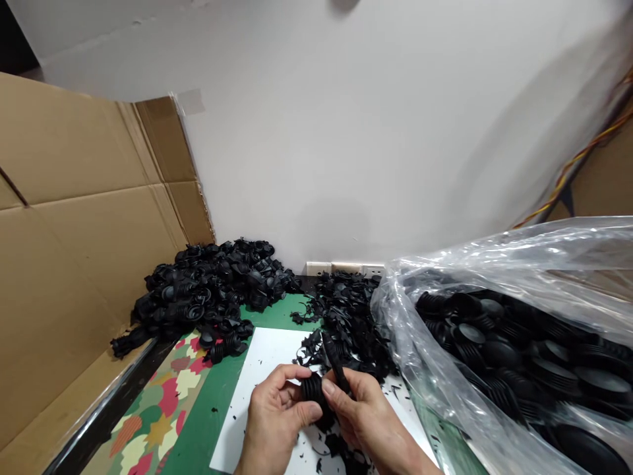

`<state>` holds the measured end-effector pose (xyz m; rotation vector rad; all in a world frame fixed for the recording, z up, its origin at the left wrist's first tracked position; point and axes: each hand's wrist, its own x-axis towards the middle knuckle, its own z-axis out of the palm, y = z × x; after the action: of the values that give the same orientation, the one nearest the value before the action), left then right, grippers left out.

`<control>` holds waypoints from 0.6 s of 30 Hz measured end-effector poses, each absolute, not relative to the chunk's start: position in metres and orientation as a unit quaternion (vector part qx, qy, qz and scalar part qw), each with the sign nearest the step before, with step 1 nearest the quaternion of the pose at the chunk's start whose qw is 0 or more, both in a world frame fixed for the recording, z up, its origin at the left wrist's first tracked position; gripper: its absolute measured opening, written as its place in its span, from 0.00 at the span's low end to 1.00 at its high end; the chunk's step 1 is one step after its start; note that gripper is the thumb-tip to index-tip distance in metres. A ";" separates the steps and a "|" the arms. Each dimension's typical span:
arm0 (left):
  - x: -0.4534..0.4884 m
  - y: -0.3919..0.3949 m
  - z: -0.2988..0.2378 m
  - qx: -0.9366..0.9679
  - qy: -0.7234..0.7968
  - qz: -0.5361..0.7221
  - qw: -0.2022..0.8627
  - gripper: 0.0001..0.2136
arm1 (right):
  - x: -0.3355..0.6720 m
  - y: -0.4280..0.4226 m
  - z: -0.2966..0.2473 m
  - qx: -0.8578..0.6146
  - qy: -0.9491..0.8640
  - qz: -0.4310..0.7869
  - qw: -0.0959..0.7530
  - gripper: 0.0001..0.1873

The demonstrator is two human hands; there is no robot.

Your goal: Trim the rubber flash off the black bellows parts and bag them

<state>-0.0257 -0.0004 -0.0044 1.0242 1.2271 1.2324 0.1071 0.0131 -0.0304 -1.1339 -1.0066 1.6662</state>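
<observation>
My left hand (277, 415) is closed round a black ribbed rubber part (312, 388), thumb and fingers pinching it. My right hand (363, 412) is closed too, its thumb on the same part, and it grips a thin black tool or strip (332, 359) that sticks up from the part; I cannot make out which. Both hands hover over a white sheet (264, 373) strewn with black rubber scraps.
A heap of black ribbed parts (208, 290) lies at the back left by a cardboard wall (84, 231). Black trimmings (351, 316) pile up in the middle. A clear plastic bag (494, 277) with several black capped parts fills the right. Green mat (198, 422) underneath.
</observation>
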 end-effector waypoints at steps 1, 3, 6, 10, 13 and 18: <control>-0.025 0.000 -0.004 0.409 0.517 0.511 0.552 0.13 | 0.107 0.013 -0.030 -0.461 -0.395 0.667 0.432 0.28; -0.025 0.001 -0.002 0.389 0.514 0.511 0.569 0.13 | 0.107 0.014 -0.029 -0.473 -0.381 0.665 0.435 0.26; -0.025 0.001 0.000 0.380 0.507 0.522 0.571 0.13 | 0.108 0.015 -0.026 -0.479 -0.374 0.666 0.433 0.24; -0.025 0.000 0.001 0.368 0.519 0.525 0.565 0.12 | 0.110 0.012 -0.017 -0.479 -0.361 0.669 0.439 0.23; -0.025 -0.001 0.001 0.366 0.518 0.532 0.560 0.12 | 0.111 0.008 -0.011 -0.451 -0.361 0.679 0.452 0.22; -0.025 0.000 0.002 0.360 0.521 0.537 0.556 0.12 | 0.113 0.007 -0.009 -0.427 -0.362 0.696 0.450 0.23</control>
<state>-0.0255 -0.0002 0.0023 0.8503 1.2309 1.2688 0.1126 0.0068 -0.0085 -1.0547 -0.8959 1.7204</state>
